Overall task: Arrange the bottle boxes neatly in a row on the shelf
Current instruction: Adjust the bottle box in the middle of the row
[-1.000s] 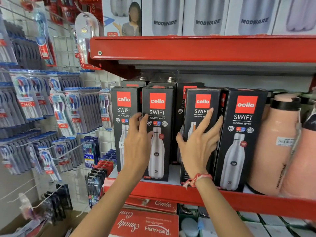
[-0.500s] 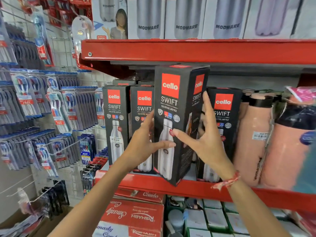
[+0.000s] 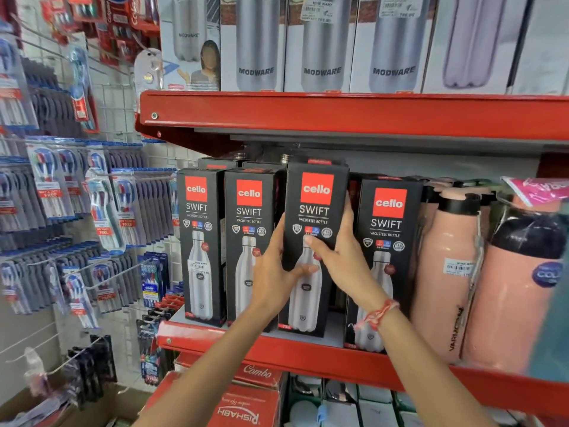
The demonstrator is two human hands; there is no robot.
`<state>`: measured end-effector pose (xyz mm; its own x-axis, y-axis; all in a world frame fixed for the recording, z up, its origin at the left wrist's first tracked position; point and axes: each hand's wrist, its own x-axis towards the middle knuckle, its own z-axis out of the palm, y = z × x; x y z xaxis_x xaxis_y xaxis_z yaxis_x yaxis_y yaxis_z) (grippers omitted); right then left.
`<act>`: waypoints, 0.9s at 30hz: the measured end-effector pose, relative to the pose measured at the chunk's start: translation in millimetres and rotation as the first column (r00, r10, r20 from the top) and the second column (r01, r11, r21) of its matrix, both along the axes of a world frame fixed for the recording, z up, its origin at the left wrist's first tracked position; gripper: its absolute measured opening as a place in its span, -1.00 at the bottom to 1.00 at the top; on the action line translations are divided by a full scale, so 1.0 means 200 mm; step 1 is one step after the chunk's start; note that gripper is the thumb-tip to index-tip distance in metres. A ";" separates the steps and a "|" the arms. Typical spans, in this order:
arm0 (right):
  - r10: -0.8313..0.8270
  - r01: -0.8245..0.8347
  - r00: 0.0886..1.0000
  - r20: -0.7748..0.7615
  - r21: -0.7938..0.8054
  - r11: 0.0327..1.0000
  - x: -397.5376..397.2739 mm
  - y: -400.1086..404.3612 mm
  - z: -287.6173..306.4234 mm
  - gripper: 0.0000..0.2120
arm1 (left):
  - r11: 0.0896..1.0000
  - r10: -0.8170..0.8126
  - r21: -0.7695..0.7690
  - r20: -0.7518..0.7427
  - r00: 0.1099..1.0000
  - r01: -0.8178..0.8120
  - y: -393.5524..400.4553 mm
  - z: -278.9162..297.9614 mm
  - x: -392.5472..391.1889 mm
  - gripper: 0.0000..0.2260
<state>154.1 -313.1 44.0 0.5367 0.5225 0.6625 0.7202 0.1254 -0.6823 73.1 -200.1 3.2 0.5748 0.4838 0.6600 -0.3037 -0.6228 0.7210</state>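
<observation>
Black "cello SWIFT" bottle boxes stand along the red shelf point(image 3: 301, 355). Both hands hold the third box point(image 3: 315, 198), which stands upright on the shelf with its base near the front edge. My left hand point(image 3: 274, 272) grips its left side, thumb across the front. My right hand point(image 3: 341, 257) grips its right side, fingers over the front. To its left stand two boxes, the first box point(image 3: 200, 241) and the second box point(image 3: 246, 241). A fourth box point(image 3: 388, 235) stands to the right. More boxes sit behind, mostly hidden.
Pink flasks point(image 3: 446, 272) crowd the shelf to the right of the boxes. The upper red shelf point(image 3: 338, 114) hangs close above the box tops and carries Modware boxes point(image 3: 320, 44). Toothbrush packs point(image 3: 101, 211) hang on a wire grid at the left. Red cartons point(image 3: 246, 405) lie below.
The box that both hands held lifted and tilted out in front of the shelf has come down and back into the row, upright, between the second and fourth boxes.
</observation>
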 end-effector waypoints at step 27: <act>0.140 -0.136 0.976 -0.167 0.034 0.990 -0.65 0.67 -0.37 -0.45 | 0.962 0.242 -0.167 0.158 0.957 -0.216 0.62 -0.19 -0.50 -0.40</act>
